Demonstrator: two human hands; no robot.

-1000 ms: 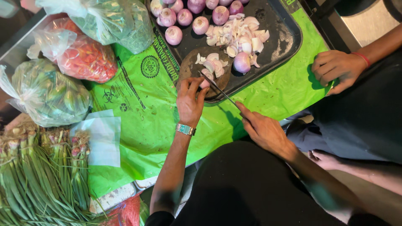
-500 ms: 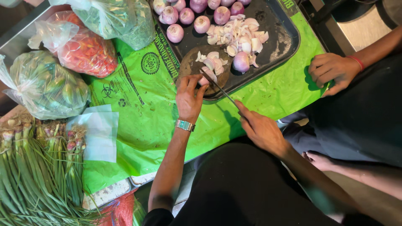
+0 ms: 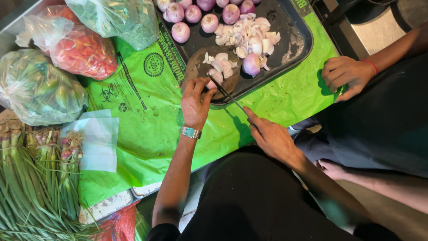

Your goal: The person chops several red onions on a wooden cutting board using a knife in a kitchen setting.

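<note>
Bright green plastic sheet (image 3: 147, 120) spread over the work surface, with a dark tray (image 3: 296, 42) on its upper part. On the tray: a row of peeled purple onions (image 3: 209, 22) at the top, a heap of cut onion pieces (image 3: 249, 38) below it, a small round chopping board (image 3: 196, 67) at the near edge.

Left hand (image 3: 195, 101), wristwatch (image 3: 191, 132) on the wrist, fingers curled and pressing a piece of onion (image 3: 211, 85) onto the board. Right hand (image 3: 267, 134) closed around the handle of a knife (image 3: 228, 94), forefinger stretched along it, blade tip just beside the held piece.

To the left: bags of red chillies (image 3: 82, 51) and of green vegetables (image 3: 38, 89), spring onions (image 3: 31, 187) lower down. At the right edge, another person's hand (image 3: 345, 76), half closed, resting on the sheet.
</note>
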